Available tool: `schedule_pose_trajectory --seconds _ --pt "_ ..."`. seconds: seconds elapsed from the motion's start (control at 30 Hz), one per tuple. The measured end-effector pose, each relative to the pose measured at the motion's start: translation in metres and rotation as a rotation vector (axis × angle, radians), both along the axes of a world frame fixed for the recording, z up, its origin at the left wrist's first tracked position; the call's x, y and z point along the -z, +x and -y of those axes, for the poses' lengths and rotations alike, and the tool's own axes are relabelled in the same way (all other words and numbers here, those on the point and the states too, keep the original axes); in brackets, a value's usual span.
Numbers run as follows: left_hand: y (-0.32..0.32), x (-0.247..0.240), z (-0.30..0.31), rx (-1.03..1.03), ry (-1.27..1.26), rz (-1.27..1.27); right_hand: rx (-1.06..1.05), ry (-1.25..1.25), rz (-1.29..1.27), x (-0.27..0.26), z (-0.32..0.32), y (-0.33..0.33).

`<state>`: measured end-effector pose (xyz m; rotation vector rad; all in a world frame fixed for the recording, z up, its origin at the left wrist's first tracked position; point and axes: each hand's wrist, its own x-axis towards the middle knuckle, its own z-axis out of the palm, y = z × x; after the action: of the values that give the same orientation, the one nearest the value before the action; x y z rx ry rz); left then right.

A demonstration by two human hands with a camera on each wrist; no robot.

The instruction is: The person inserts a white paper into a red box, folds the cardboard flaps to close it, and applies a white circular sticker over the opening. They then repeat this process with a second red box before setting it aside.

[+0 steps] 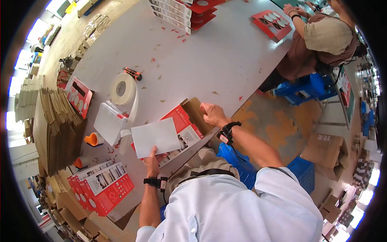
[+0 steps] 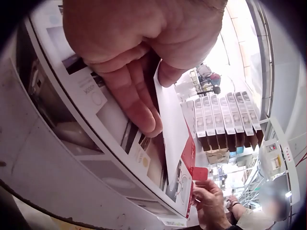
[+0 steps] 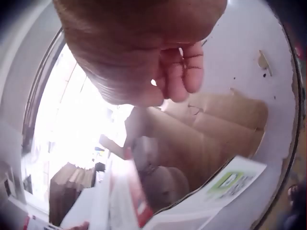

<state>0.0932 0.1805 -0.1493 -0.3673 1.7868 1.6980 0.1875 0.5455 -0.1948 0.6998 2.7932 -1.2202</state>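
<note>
My left hand [image 1: 152,163] pinches a white sheet [image 1: 155,135], thumb on top and fingers beneath. The sheet lies over a red and white printed carton [image 1: 189,139] at the table's front edge. In the left wrist view the sheet [image 2: 171,127] is seen nearly edge-on, tilted above the carton's printed side [image 2: 115,124]. My right hand [image 1: 214,115] is by the carton's open end, beside its brown cardboard flap [image 1: 197,113]. Its fingers [image 3: 178,79] are loosely curled above the brown flap [image 3: 211,124], with nothing seen between them.
A tape roll [image 1: 123,89], an orange cutter [image 1: 133,74] and a white stack [image 1: 109,122] lie to the left. Printed cartons [image 1: 102,187] stand front left, others [image 1: 177,14] at the back. Brown cardboard [image 1: 60,125] is piled left. Another person [image 1: 322,40] works at right.
</note>
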Motion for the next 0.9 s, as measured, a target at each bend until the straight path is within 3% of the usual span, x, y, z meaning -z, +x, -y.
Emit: schedule_pose_trajectory --seconds 0.07,0.17,0.2,0.27,0.33,0.43,0.47,0.53,0.57,0.7,0.77,0.9 --pt "0.001 0.0 0.002 0.003 0.009 0.0 0.059 -0.042 -0.146 -0.017 0.017 0.007" --pt "0.0 0.0 0.002 0.001 0.015 -0.003 0.08 -0.41 -0.209 -0.053 0.034 0.013" --pt "-0.001 0.001 0.004 0.01 0.015 0.01 0.087 -0.558 -0.066 -0.051 0.037 0.013" --pt "-0.001 0.0 0.002 0.023 0.017 0.024 0.08 -0.467 -0.017 0.016 0.038 0.019" --pt "-0.002 -0.003 0.003 0.02 0.015 0.02 0.054 -0.394 0.08 0.016 0.035 0.008" --pt "-0.003 -0.002 0.004 0.006 0.06 0.064 -0.024 -0.532 0.245 0.003 0.023 0.002" --pt "-0.004 0.0 0.0 -0.032 0.111 0.039 -0.011 -0.402 0.105 0.006 0.02 0.006" --pt "0.006 -0.023 -0.02 -0.116 0.198 0.003 0.029 -0.762 0.145 -0.037 0.019 0.014" --pt "0.01 -0.028 -0.023 -0.059 0.235 0.028 0.048 -0.951 0.175 -0.06 0.025 0.021" --pt "0.011 -0.05 -0.082 0.124 0.401 0.086 0.092 -1.197 0.056 -0.095 0.066 0.036" --pt "0.019 -0.059 -0.107 0.191 0.426 0.061 0.311 -1.317 -0.046 -0.101 0.075 0.042" --pt "0.032 -0.055 -0.126 0.295 0.303 0.067 0.489 -1.524 -0.158 -0.089 0.063 0.071"
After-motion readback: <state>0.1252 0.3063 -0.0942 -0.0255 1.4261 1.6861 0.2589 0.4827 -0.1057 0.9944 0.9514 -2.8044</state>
